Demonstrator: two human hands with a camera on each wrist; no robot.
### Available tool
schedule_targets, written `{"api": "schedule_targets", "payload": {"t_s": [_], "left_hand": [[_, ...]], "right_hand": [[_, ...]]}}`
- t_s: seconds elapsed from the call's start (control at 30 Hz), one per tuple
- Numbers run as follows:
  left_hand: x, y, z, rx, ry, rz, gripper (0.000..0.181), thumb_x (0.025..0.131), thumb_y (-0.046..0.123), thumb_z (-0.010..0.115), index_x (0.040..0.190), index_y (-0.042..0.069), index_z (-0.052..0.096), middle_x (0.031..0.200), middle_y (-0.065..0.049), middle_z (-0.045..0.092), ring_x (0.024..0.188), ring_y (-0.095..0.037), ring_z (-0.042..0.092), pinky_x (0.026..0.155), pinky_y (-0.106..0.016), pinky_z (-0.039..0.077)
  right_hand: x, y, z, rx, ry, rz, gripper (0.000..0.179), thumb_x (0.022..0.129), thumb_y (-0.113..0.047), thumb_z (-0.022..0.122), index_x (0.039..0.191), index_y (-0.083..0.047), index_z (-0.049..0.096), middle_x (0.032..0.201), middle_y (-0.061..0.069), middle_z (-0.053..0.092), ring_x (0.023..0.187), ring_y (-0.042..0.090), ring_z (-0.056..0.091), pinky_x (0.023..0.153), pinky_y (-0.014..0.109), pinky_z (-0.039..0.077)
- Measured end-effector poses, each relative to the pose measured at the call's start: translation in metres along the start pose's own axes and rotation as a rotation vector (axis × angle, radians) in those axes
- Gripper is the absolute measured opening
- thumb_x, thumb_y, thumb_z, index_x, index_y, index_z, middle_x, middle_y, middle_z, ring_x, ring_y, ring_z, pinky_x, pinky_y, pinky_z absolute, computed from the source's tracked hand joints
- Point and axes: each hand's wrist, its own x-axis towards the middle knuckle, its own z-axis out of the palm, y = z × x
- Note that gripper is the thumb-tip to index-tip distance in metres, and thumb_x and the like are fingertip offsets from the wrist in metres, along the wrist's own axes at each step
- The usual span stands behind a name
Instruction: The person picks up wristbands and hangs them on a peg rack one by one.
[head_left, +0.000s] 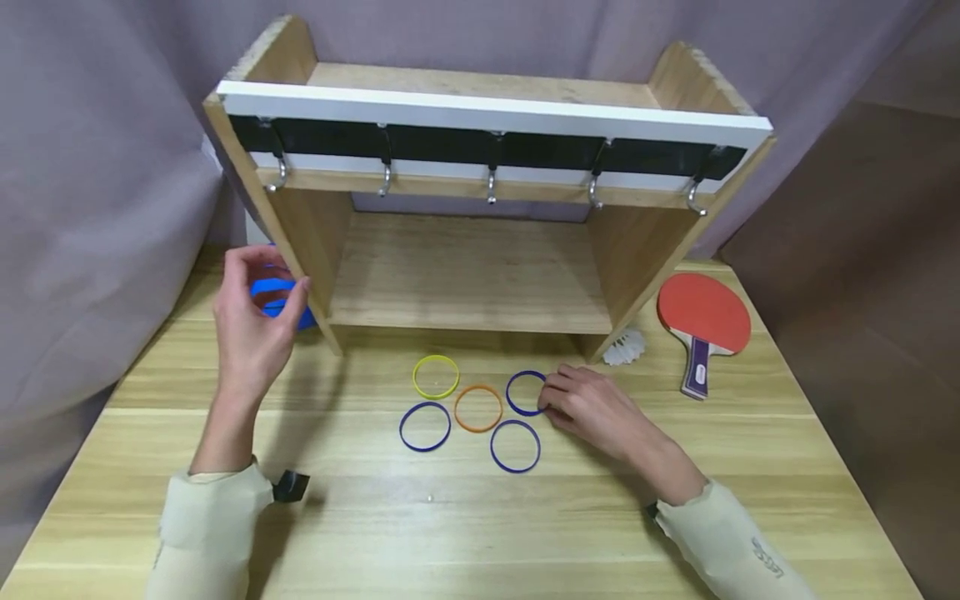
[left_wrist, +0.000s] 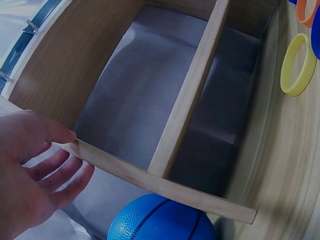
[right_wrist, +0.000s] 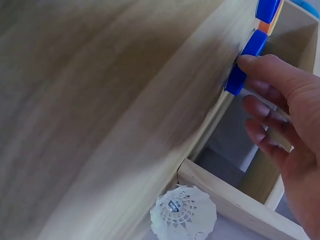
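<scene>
Five hooks line the front of a wooden rack [head_left: 480, 271]. At its left side panel, my left hand [head_left: 255, 321] has its thumb on the front edge and its curved fingers against the outer side, gripping it. With thumb and fingertips, my right hand [head_left: 588, 408] pinches the right edge of a blue silicone wristband [head_left: 517, 408] on the table. Beside it lie an orange wristband [head_left: 456, 412], a yellow wristband [left_wrist: 285, 75] and two more blue wristbands. Part of the pinched wristband is hidden by my right fingers.
A blue ball [left_wrist: 160, 220] sits beyond the rack's left panel. Near its right foot lies a white shuttlecock [right_wrist: 182, 212]. A red table tennis bat [head_left: 705, 317] is farther right on the wooden table [head_left: 360, 533]. Grey curtains [head_left: 97, 150] hang behind.
</scene>
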Motion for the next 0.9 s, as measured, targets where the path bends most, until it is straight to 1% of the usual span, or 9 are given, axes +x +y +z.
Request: {"api": "schedule_targets", "payload": {"t_s": [0.1,0.2,0.33,0.43,0.53,0.63,0.73,0.83,0.9], "left_hand": [[0.0,0.0,0.0,0.0,0.001,0.002,0.044,0.083,-0.003,0.074,0.119,-0.004,0.05,0.103,-0.008,0.06,0.09,-0.017,0.062,0.073,-0.018,0.056],[0.001,-0.001,0.0,0.006,0.0,0.002,0.045,0.082,-0.003,0.075,0.12,-0.005,0.05,0.103,-0.007,0.06,0.091,-0.017,0.061,0.074,-0.018,0.056],[0.003,0.0,-0.001,0.012,-0.002,0.001,0.046,0.082,-0.005,0.074,0.12,-0.006,0.049,0.104,-0.01,0.059,0.09,-0.018,0.061,0.074,-0.017,0.055],[0.003,0.006,-0.001,0.016,0.0,0.0,0.045,0.082,-0.007,0.073,0.12,-0.009,0.049,0.103,-0.013,0.059,0.09,-0.019,0.061,0.074,-0.016,0.055],[0.002,0.019,-0.001,0.014,0.004,0.002,0.042,0.082,-0.009,0.071,0.118,-0.011,0.048,0.102,-0.016,0.059,0.088,-0.02,0.061,0.074,-0.015,0.055],[0.0,0.03,-0.001,0.009,0.01,0.005,0.04,0.082,-0.011,0.07,0.116,-0.012,0.049,0.1,-0.019,0.059,0.085,-0.018,0.061,0.073,-0.015,0.054],[-0.001,0.034,0.0,0.006,0.016,0.003,0.04,0.082,-0.011,0.07,0.116,-0.012,0.049,0.098,-0.02,0.059,0.082,-0.015,0.061,0.071,-0.014,0.054],[-0.002,0.035,0.001,0.011,0.02,0.0,0.04,0.082,-0.011,0.07,0.116,-0.012,0.049,0.098,-0.02,0.059,0.082,-0.015,0.061,0.071,-0.014,0.054],[-0.003,0.036,0.001,0.013,0.02,-0.006,0.039,0.082,-0.011,0.07,0.115,-0.011,0.049,0.099,-0.019,0.059,0.082,-0.015,0.061,0.071,-0.014,0.054]], "right_hand": [[0.0,-0.001,-0.004,-0.017,0.016,-0.001,0.015,0.078,-0.006,0.08,0.088,-0.013,0.072,0.09,-0.005,0.065,0.086,0.016,0.057,0.077,0.033,0.054],[0.001,-0.005,-0.011,-0.033,0.051,0.0,0.015,0.078,-0.008,0.081,0.088,-0.014,0.072,0.09,-0.003,0.066,0.085,0.017,0.058,0.076,0.034,0.055],[0.008,-0.017,-0.028,-0.042,0.09,0.0,0.013,0.081,-0.01,0.08,0.092,-0.013,0.072,0.092,-0.002,0.065,0.087,0.017,0.058,0.076,0.034,0.055],[0.019,-0.029,-0.045,-0.041,0.126,-0.022,0.014,0.084,-0.009,0.077,0.096,-0.013,0.073,0.094,-0.002,0.066,0.088,0.017,0.056,0.074,0.032,0.054],[0.036,-0.042,-0.063,-0.039,0.201,-0.076,0.014,0.086,-0.01,0.075,0.1,-0.011,0.074,0.096,-0.002,0.067,0.088,0.018,0.056,0.07,0.03,0.052],[0.059,-0.055,-0.079,-0.029,0.309,-0.147,0.014,0.089,-0.012,0.071,0.102,-0.011,0.074,0.097,-0.001,0.069,0.088,0.018,0.058,0.071,0.03,0.054],[0.085,-0.069,-0.096,-0.033,0.422,-0.22,0.014,0.091,-0.012,0.068,0.104,-0.009,0.074,0.097,0.001,0.07,0.087,0.02,0.061,0.073,0.031,0.056],[0.114,-0.085,-0.113,-0.076,0.554,-0.285,0.012,0.093,-0.01,0.067,0.101,-0.007,0.074,0.095,0.003,0.071,0.079,0.02,0.06,0.064,0.027,0.055],[0.133,-0.096,-0.124,-0.126,0.639,-0.322,0.011,0.093,-0.008,0.066,0.099,-0.006,0.075,0.094,0.004,0.071,0.075,0.02,0.059,0.059,0.024,0.051]]}}
